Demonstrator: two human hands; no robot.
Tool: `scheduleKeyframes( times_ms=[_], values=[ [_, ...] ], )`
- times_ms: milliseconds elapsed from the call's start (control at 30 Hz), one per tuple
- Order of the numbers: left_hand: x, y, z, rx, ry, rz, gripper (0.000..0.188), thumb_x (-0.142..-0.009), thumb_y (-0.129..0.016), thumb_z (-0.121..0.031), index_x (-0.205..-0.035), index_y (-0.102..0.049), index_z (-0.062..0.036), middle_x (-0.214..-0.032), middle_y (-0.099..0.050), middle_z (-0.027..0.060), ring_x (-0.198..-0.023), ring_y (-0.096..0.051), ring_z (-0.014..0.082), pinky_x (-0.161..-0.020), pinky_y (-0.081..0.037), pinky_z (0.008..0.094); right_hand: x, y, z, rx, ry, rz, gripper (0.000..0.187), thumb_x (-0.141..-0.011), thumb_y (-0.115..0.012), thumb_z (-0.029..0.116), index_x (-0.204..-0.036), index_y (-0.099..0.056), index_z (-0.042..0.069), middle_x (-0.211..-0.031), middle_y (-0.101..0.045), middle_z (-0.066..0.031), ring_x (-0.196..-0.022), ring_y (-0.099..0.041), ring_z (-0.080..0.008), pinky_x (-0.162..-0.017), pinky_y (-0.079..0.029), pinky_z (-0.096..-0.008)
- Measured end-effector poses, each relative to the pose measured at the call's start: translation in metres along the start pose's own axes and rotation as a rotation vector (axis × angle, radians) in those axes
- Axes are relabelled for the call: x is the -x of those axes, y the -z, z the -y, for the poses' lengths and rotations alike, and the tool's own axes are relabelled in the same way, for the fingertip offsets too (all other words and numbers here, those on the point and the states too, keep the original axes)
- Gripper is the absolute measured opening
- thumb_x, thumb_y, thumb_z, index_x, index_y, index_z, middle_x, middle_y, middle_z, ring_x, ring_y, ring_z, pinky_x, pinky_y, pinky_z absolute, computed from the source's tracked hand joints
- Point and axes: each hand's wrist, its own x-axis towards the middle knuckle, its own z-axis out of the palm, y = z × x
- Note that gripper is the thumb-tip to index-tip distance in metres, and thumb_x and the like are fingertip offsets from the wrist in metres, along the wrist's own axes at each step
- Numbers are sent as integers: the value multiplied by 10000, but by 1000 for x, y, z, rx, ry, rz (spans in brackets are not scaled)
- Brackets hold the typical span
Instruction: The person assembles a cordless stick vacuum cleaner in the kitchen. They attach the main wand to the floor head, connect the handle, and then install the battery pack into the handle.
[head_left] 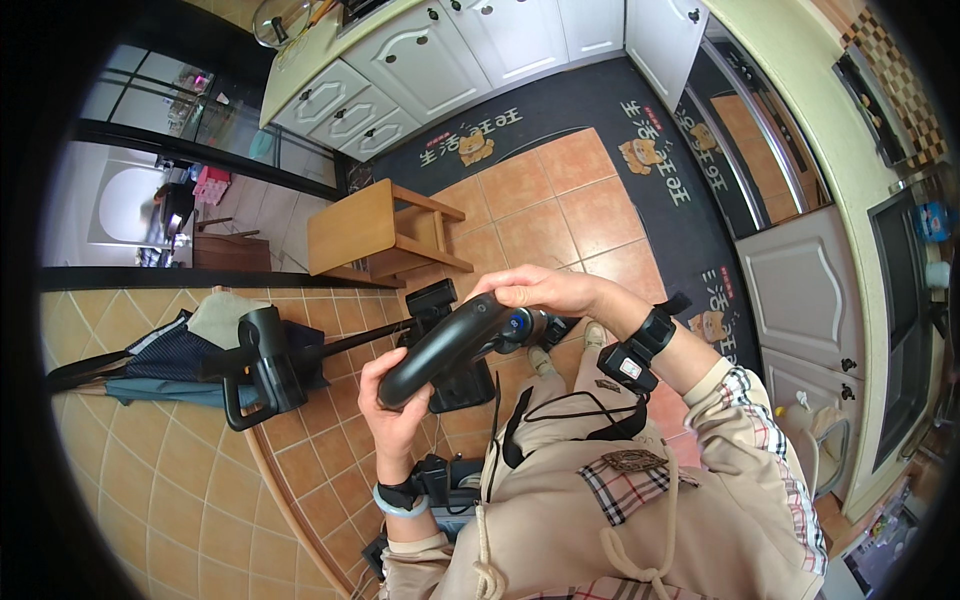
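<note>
In front of my waist I hold a black upright floor cleaner by its thick curved handle [437, 352]. My right hand [535, 288] is closed over the far right end, its thumb lying along the top. My left hand [392, 408] wraps round the near left end. Just right of the handle, a small round display [517, 323] glows blue on the cleaner's body. The lower part of the cleaner is mostly hidden behind the handle and my right arm. A black boxy piece [464, 388] shows beneath the handle; whether it belongs to the cleaner I cannot tell.
A stick vacuum [268, 365] and folded umbrellas [160, 360] are by the tiled wall at left. A wooden stool [365, 228] stands ahead on the tiled floor [560, 200]. Dark mats [480, 125] run along white cabinets [420, 60]; one cabinet door [665, 45] hangs ajar.
</note>
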Motion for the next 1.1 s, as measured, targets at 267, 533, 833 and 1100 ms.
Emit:
scheduleKeyframes(
  times_ms=[267,533,833,1100],
  values=[
    [2,0,2,-13,28,-3,487,-769,-761,-22,-1220,-579,-29,-1019,-619,45,-894,-599,110,-806,-484,244,3,-1,2,-116,-44,-25,430,-985,-546,420,-1218,-585,61,-1104,-610,-8,-1040,-561,-126,-916,-437,-312],
    [1,4,9,-29,8,-11,491,-759,-776,-46,-1211,-586,-29,-1029,-619,46,-908,-599,116,-816,-482,249,0,-6,7,-219,-15,-12,387,-972,-543,352,-1196,-587,40,-1089,-612,-27,-1037,-558,-135,-923,-432,-316],
    [1,4,12,-21,5,3,480,-758,-770,-43,-1201,-585,-34,-1017,-622,47,-896,-600,114,-803,-484,248,-5,-1,-1,-319,31,10,304,-931,-587,301,-1053,-604,24,-978,-586,-23,-947,-553,-128,-856,-451,-299],
    [6,8,15,-38,-9,-11,476,-752,-770,-49,-1190,-583,-35,-1060,-627,62,-923,-606,125,-824,-484,257,-9,-3,-4,-324,-3,40,296,-929,-609,303,-1029,-601,24,-963,-576,-21,-943,-560,-133,-866,-452,-289]
  ],
)
